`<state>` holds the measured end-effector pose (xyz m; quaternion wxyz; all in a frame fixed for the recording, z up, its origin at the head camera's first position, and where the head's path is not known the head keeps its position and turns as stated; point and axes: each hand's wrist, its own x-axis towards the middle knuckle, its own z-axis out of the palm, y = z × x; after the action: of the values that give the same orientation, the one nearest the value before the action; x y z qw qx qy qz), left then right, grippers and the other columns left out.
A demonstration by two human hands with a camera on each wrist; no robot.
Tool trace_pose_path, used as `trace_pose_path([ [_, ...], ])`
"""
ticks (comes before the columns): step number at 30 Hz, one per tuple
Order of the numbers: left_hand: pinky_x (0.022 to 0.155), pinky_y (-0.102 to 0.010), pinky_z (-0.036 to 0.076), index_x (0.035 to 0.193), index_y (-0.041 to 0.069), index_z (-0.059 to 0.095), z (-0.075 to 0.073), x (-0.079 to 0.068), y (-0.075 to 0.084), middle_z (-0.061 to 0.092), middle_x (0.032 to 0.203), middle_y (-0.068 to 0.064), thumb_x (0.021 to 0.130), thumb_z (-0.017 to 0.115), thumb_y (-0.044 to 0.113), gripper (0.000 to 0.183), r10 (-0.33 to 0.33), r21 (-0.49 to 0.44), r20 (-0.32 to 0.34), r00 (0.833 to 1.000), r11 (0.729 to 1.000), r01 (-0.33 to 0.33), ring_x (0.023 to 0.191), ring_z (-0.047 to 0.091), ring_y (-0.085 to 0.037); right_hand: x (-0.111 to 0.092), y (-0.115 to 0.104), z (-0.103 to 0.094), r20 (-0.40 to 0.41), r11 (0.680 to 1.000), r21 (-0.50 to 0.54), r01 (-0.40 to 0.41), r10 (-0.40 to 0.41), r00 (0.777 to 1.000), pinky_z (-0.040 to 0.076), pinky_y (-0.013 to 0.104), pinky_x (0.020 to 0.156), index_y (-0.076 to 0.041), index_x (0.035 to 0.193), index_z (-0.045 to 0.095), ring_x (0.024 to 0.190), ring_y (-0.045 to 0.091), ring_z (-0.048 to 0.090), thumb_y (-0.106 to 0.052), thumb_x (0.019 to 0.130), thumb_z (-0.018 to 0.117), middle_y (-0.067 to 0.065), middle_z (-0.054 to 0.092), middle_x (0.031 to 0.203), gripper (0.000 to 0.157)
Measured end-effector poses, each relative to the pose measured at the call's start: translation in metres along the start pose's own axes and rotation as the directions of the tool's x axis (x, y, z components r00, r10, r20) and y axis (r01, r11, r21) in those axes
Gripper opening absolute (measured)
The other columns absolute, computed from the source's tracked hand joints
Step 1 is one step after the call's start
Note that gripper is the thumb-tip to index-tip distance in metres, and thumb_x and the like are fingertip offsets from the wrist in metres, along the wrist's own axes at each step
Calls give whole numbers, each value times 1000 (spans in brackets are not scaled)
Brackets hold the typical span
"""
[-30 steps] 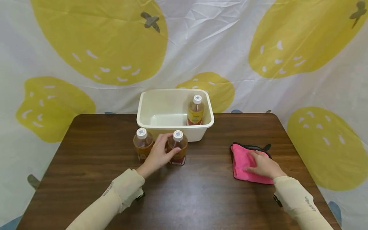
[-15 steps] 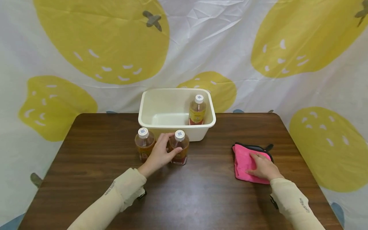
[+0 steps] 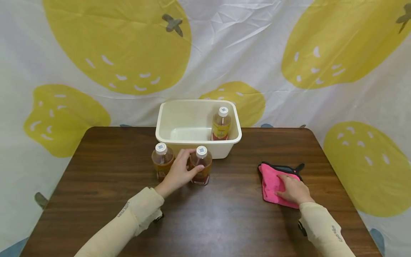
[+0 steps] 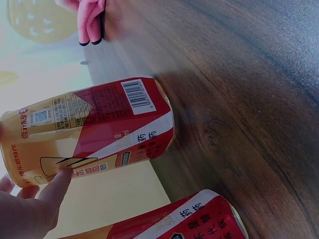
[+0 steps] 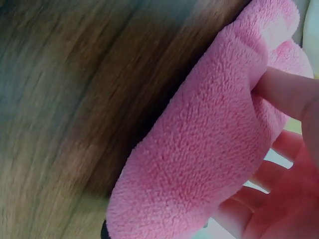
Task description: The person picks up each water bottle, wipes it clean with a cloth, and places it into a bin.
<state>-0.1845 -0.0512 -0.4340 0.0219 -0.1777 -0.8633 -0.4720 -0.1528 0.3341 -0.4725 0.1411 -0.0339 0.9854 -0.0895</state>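
My left hand [image 3: 178, 173] holds an upright drink bottle [image 3: 203, 175] with a white cap, thumb on the near side and fingers behind. In the left wrist view that bottle's [image 4: 94, 124] label is yellow and red with a barcode. A second such bottle [image 3: 162, 167] stands just left of the hand, partly covered by it. On the right, my right hand [image 3: 293, 189] pinches a pink cloth [image 3: 271, 187] with black edging. Seen from the right wrist, the thumb presses into the plush cloth [image 5: 199, 139] and the fingers lie behind it, partly hidden.
A cream plastic tub [image 3: 184, 142] stands at the back of the brown wooden table [image 3: 224, 221], right behind the two bottles. Another capped bottle [image 3: 221, 131] stands inside, at its right end. A lemon-print curtain [image 3: 128, 53] hangs behind the table.
The right hand has shifted slightly left and toward me, and the cloth's right side has bunched under it. The left hand and the bottles have stayed put. The head view has drifted slightly.
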Motion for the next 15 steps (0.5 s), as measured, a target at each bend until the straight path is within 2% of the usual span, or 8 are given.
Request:
trace_pose_path([
  [6, 76, -36, 50, 125, 6, 46, 0, 0, 0, 47, 107, -11, 79, 69, 27, 55, -5, 1, 5, 1000, 1000, 5, 95, 49, -22, -5, -10, 4, -81, 1000, 3, 9, -9, 997, 47, 55, 64, 0, 119, 55, 83, 40, 56, -22, 72, 74, 23, 61, 103, 55],
  [11, 76, -36, 50, 124, 6, 46, -1, 0, 1, 48, 107, -11, 79, 69, 26, 54, -14, 4, 7, 1000, 1000, 14, 96, 50, -22, -9, -16, 10, -173, 1000, -3, 25, -25, 985, 48, 52, 60, -4, 113, 61, 75, 35, 58, -15, 71, 72, 21, 63, 99, 45],
  [15, 78, -36, 50, 124, 6, 47, -1, 1, 1, 48, 108, -11, 79, 70, 25, 54, -16, 4, 10, 1000, 1000, 16, 97, 49, -23, -11, -18, 12, -197, 1000, 0, 14, -14, 980, 48, 51, 58, -4, 109, 63, 69, 33, 58, -9, 71, 70, 21, 64, 95, 40],
])
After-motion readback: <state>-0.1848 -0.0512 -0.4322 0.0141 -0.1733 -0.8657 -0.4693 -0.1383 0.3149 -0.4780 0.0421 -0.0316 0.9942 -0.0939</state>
